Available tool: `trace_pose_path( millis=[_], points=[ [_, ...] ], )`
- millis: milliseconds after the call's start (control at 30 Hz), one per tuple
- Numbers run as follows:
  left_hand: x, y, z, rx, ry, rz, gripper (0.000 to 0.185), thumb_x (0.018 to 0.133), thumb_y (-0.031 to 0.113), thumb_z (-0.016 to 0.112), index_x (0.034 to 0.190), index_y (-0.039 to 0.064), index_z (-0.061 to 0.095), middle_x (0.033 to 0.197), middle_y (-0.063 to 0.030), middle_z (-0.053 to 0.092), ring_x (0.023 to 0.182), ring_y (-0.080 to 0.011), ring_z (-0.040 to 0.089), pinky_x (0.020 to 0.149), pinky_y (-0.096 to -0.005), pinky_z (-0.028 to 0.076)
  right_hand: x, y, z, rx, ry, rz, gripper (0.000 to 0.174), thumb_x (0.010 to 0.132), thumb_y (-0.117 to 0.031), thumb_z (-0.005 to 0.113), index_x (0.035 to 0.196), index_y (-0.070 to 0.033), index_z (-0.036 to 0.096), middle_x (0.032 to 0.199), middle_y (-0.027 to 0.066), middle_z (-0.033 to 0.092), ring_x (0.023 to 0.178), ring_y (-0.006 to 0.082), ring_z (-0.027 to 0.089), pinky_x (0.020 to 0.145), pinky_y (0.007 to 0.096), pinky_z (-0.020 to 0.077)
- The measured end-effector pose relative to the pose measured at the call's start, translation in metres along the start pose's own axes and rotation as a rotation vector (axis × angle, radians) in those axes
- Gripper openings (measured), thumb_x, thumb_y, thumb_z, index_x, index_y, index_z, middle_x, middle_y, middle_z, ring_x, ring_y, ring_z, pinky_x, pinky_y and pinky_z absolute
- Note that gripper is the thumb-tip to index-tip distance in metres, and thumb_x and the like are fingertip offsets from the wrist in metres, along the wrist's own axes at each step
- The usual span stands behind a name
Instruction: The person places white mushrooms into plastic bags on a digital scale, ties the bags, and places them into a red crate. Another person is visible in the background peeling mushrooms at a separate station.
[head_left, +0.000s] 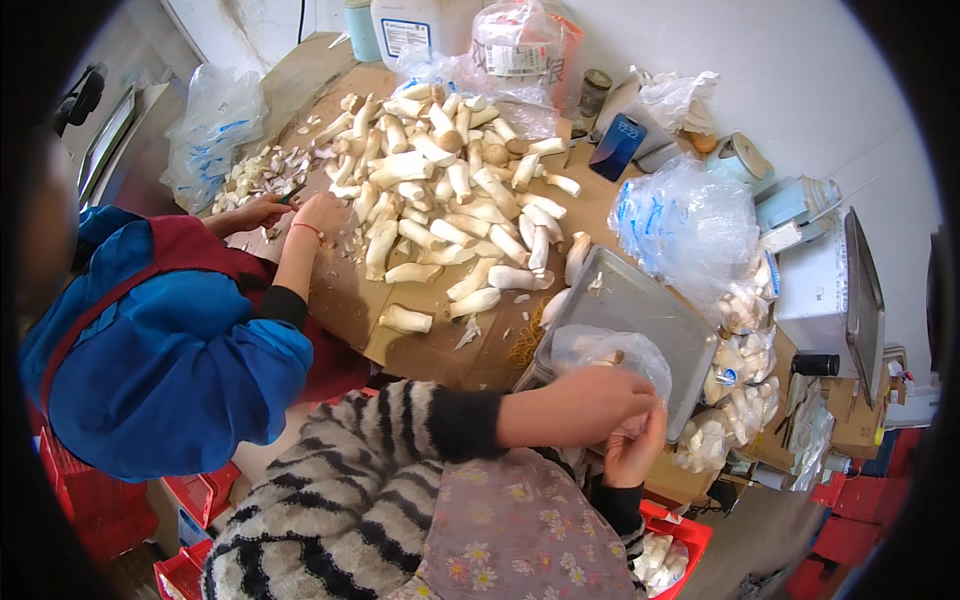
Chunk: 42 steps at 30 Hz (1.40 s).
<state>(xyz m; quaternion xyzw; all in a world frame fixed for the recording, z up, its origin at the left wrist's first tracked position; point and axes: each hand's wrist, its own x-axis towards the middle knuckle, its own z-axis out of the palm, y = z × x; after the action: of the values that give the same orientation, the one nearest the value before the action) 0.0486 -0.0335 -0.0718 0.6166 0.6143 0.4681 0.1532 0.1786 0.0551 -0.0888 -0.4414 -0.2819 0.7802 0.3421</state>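
Observation:
A clear plastic bag with king oyster mushrooms inside rests over the grey metal tray. My left hand reaches across the near part of the bag, its fingers meeting those of my right hand. The right hand pinches gathered plastic; what the left fingertips grip is hidden and slightly blurred. One mushroom's brown cap shows just above my left hand. Beyond the tray's left side, a large heap of king oyster mushrooms covers cardboard on the table. Yellow rubber bands lie beside the tray.
At the left, a co-worker's hands hold a small knife near trimmings. Filled mushroom bags line the tray's right side. Behind them are empty plastic bags and a phone. A red crate stands below right.

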Motion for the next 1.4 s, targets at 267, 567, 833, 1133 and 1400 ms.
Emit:
trace_pose_path(
  millis=[267,567,833,1133,1400],
  points=[
    [-0.170,-0.107,-0.067,0.810,0.021,-0.719,0.017,0.081,0.010,0.055,0.096,0.006,0.063,0.087,-0.0136,0.060,0.085,-0.0341,0.061,0.075,-0.0444,0.050,0.020,-0.002,-0.034,0.066,-0.218,0.031,0.019,0.100,-0.016,0.056,0.084,-0.015,0.046,0.067,-0.0073,0.038,0.056,0.0036,0.038,0.048,0.0205,0.0310],
    [-0.210,-0.139,-0.095,0.818,0.217,-0.681,0.033,0.070,0.008,0.071,0.101,0.007,0.059,0.101,-0.0110,0.060,0.100,-0.0304,0.058,0.091,-0.0431,0.046,0.022,-0.004,-0.027,0.009,-0.124,0.021,0.011,0.100,-0.015,0.055,0.090,-0.014,0.050,0.068,-0.0069,0.042,0.057,0.0048,0.040,0.050,0.0219,0.0348],
    [-0.185,-0.202,-0.094,1.038,0.258,-0.708,0.017,0.076,0.004,0.060,0.092,0.007,0.055,0.090,-0.0109,0.061,0.091,-0.0308,0.060,0.079,-0.0423,0.047,0.010,-0.008,-0.023,-0.072,-0.231,0.021,0.002,0.100,-0.012,0.054,0.098,-0.011,0.053,0.067,-0.0067,0.040,0.057,0.0045,0.039,0.051,0.0228,0.0343],
    [-0.174,-0.167,-0.113,-1.098,0.889,-0.884,0.030,0.098,0.015,0.053,0.120,-0.006,0.055,0.111,-0.0184,0.066,0.100,-0.0277,0.067,0.085,-0.0444,0.057,-0.003,-0.005,-0.020,-0.188,-0.270,0.014,0.008,0.100,-0.013,0.053,0.108,-0.009,0.055,0.071,-0.0062,0.044,0.061,0.0054,0.041,0.056,0.0230,0.0358],
    [-0.084,-0.097,-0.091,-1.351,0.742,-0.548,0.041,0.096,0.013,0.060,0.132,-0.002,0.048,0.126,-0.0197,0.060,0.119,-0.0316,0.059,0.100,-0.0488,0.052,0.003,-0.004,-0.026,-0.528,-0.276,-0.186,0.013,0.101,-0.019,0.056,0.102,-0.005,0.058,0.081,-0.0027,0.054,0.067,0.0050,0.050,0.059,0.0246,0.0490]
  ],
)
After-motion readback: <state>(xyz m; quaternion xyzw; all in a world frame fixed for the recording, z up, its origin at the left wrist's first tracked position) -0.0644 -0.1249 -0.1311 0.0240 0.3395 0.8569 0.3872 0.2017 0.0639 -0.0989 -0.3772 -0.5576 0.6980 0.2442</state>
